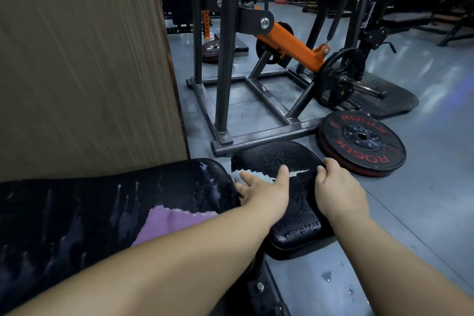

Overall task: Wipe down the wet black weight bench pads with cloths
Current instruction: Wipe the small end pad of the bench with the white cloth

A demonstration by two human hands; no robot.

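The black bench fills the lower view. Its long back pad point(102, 200) is streaked with runs of water, and the smaller seat pad point(277, 156) is beaded with droplets. A purple cloth point(169, 223) lies on the back pad, partly hidden under my left forearm. My left hand point(266, 192) reaches over the seat pad with fingers straight and spread, holding nothing. A pale ragged patch point(259, 175) shows at its fingertips; I cannot tell if this is cloth or worn surface. My right hand point(338, 192) grips the seat pad's right edge with curled fingers.
A wooden panel point(84, 59) stands close on the left behind the back pad. A steel machine frame point(256, 133) sits just beyond the seat pad. A red-lettered weight plate point(361, 141) lies on the grey floor to the right. Water drops point(327, 276) dot the floor.
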